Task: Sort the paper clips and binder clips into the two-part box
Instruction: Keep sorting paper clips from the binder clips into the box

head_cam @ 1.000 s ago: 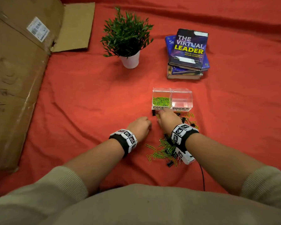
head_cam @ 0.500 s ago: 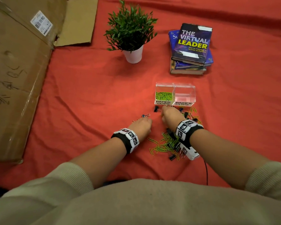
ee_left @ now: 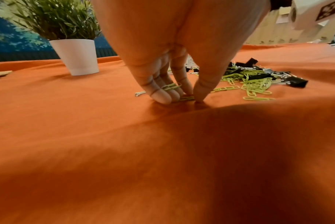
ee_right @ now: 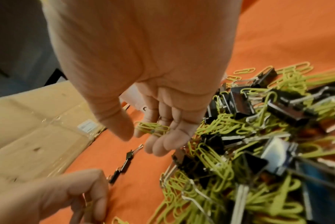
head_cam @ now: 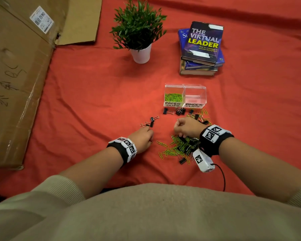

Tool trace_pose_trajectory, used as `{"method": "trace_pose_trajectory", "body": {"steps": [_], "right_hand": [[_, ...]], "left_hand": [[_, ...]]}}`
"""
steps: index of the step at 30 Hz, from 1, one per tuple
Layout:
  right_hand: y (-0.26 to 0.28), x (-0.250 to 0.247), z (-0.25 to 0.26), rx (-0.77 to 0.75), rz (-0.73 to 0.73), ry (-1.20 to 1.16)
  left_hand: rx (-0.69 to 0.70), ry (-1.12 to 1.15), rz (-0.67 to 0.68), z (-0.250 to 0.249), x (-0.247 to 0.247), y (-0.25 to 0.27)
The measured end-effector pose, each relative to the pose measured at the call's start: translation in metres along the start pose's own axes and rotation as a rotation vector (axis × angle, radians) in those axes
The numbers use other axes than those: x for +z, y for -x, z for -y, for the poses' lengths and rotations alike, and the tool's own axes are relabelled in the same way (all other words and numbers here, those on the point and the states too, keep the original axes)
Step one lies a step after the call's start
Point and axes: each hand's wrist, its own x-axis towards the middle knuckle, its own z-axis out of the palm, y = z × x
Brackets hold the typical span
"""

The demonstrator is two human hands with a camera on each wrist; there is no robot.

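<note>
The clear two-part box (head_cam: 185, 95) stands on the red cloth, with green paper clips (head_cam: 173, 97) in its left part; its right part looks bare. A mixed pile of green paper clips and black binder clips (head_cam: 181, 146) lies in front of me. My left hand (head_cam: 142, 139) presses fingertips (ee_left: 162, 97) to the cloth, pinching a green paper clip (ee_left: 186, 98), with another tucked in its fingers. My right hand (head_cam: 186, 127) hovers over the pile with several green paper clips (ee_right: 153, 128) cupped in curled fingers.
Loose binder clips (head_cam: 150, 121) lie left of the pile, more (head_cam: 177, 111) just before the box. A potted plant (head_cam: 139, 33) and a stack of books (head_cam: 201, 49) stand behind. Flattened cardboard (head_cam: 16, 75) covers the left side.
My right hand has drawn back from the box front toward the pile. The left hand has stayed low on the cloth. The head view has shifted, showing more binder clips.
</note>
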Motion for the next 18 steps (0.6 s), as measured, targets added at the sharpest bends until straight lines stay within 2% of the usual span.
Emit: {"method": "trace_pose_trajectory", "body": {"steps": [3,7,9,13,15,18], "right_hand": [[0.009,0.003,0.000,-0.070,0.036,0.249],[0.021,0.005,-0.002,-0.107,0.061,0.425],[0.026,0.007,-0.008,-0.149,0.055,0.523],[0.028,0.016,-0.026,-0.159,0.137,0.708],[0.022,0.014,-0.032,-0.165,0.071,0.688],[0.012,0.002,-0.037,-0.149,-0.121,0.577]], "left_hand": [[-0.002,-0.093,0.013,-0.001,0.003,0.001],[-0.009,-0.207,0.015,-0.007,0.004,0.000],[-0.047,-0.145,0.017,-0.010,0.001,-0.002],[-0.148,0.164,-0.003,-0.013,-0.008,-0.009],[-0.155,0.262,-0.014,-0.016,-0.011,-0.011],[-0.148,0.322,-0.022,-0.025,-0.012,-0.016]]}}
